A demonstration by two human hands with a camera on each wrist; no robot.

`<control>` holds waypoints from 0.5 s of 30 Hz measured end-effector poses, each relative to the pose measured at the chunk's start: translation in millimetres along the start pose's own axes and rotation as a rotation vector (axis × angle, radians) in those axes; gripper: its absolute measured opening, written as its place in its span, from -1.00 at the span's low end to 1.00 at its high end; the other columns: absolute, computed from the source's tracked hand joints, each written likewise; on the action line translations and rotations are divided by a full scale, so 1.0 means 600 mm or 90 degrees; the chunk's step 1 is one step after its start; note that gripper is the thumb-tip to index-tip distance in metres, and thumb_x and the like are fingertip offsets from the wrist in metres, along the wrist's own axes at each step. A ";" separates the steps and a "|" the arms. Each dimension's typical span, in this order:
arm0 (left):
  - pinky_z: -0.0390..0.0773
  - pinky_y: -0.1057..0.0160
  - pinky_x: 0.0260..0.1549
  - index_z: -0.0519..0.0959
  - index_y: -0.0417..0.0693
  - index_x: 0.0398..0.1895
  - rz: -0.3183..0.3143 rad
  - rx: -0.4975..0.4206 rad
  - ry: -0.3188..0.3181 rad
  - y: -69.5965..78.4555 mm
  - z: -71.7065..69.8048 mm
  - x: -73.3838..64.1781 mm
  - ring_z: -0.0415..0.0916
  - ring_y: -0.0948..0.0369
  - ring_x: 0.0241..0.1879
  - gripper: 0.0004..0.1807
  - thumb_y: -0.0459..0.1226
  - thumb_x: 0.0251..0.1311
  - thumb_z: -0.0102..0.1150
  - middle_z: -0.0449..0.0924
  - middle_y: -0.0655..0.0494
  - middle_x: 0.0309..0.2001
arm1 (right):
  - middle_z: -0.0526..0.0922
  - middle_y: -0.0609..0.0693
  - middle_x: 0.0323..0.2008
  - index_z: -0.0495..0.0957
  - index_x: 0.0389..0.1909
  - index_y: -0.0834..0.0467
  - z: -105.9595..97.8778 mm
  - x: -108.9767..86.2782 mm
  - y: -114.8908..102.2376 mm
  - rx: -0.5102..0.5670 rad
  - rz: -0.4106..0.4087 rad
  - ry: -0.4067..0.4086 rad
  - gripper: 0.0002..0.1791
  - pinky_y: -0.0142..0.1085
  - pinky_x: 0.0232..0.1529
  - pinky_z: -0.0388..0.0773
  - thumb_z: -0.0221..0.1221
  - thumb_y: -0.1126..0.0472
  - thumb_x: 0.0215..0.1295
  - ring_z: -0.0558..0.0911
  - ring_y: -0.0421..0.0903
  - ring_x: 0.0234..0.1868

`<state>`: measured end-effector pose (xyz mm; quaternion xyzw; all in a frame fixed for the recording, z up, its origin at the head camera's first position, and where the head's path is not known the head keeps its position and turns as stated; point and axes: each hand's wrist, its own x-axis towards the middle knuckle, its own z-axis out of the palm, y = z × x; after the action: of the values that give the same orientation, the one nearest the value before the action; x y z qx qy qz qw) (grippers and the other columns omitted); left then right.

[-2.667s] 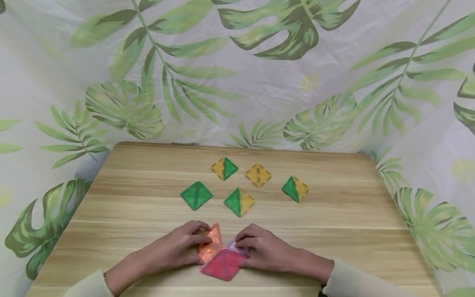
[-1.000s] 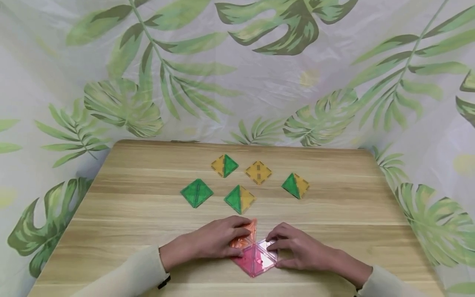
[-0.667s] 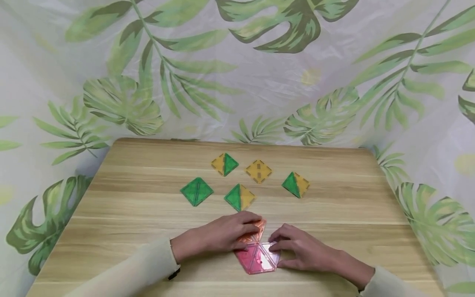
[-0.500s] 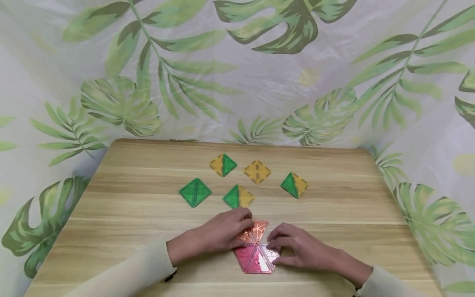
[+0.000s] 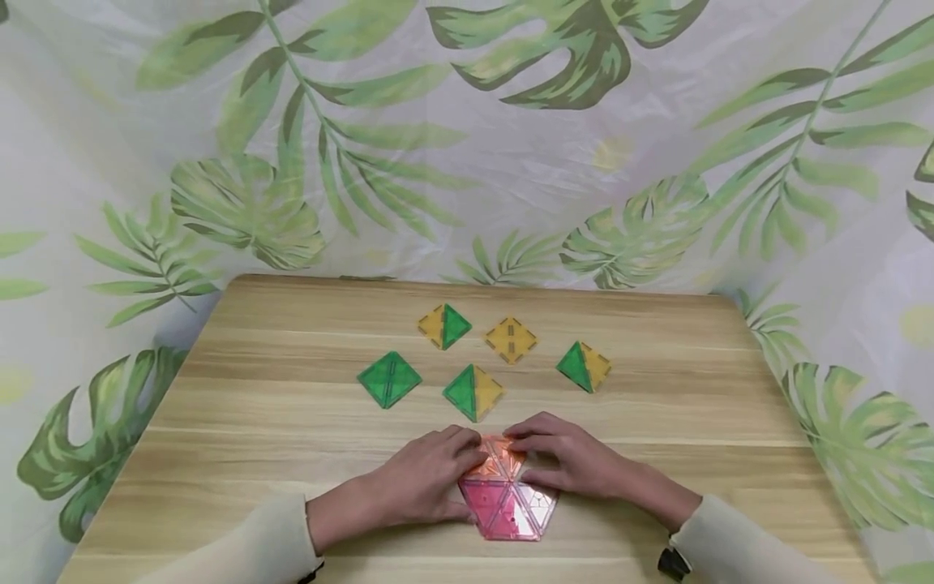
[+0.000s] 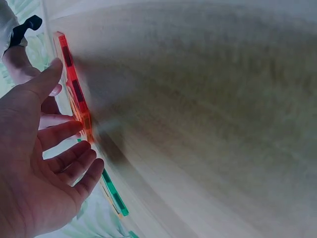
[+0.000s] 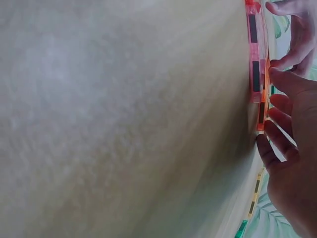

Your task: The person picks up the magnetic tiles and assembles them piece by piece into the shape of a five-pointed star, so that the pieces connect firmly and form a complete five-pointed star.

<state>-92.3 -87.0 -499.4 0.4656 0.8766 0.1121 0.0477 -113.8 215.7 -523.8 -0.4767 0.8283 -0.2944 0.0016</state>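
Observation:
Flat triangular magnetic tiles lie edge to edge near the table's front: orange tiles (image 5: 499,462) on the far side, a pink tile (image 5: 483,501) at the left, another pink one with glare in the middle and a pale pink tile (image 5: 537,504) at the right. My left hand (image 5: 430,477) rests at their left side, fingertips on the orange and thumb by the pink edge. My right hand (image 5: 567,454) touches the orange at the far right, its thumb above the pale tile, hiding the upper right part. Both wrist views show relaxed, spread fingers (image 6: 86,166) along the tile edges.
Beyond the hands lie several diamond pairs of triangular tiles: a green pair (image 5: 390,380), a yellow pair (image 5: 511,340), and green-and-yellow pairs (image 5: 473,392) (image 5: 443,326) (image 5: 584,367). The wooden table (image 5: 277,405) ends at a leaf-print cloth (image 5: 409,162).
The joined tiles have shifted right and turned, so the pink tiles lie nearest me. My right hand has moved from the pale tile up to the orange; my left thumb has slid down the pink edge.

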 end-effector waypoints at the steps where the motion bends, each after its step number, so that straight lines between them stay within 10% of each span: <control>1: 0.56 0.07 0.30 0.60 -0.06 0.36 0.004 0.006 0.005 0.000 0.001 0.000 0.46 0.11 0.32 -0.16 0.32 0.22 0.37 0.51 0.00 0.34 | 0.64 0.00 0.29 0.74 0.13 0.15 -0.001 0.000 0.000 -0.002 0.006 -0.008 -0.60 -0.17 0.26 0.61 0.46 0.09 0.35 0.59 -0.12 0.29; 15: 0.33 0.13 0.51 0.45 -0.16 0.51 0.029 0.038 -0.044 0.006 0.003 0.051 0.29 0.03 0.53 -0.13 0.30 0.43 0.13 0.39 -0.05 0.53 | 0.66 0.03 0.11 0.78 0.01 0.16 -0.011 -0.034 -0.005 -0.071 0.021 0.011 -0.66 -0.23 0.07 0.70 0.50 0.09 0.29 0.66 -0.11 0.09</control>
<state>-106.3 -59.5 -499.5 0.4903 0.8665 0.0707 0.0614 -102.3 234.1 -522.7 -0.4599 0.8511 -0.2518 -0.0271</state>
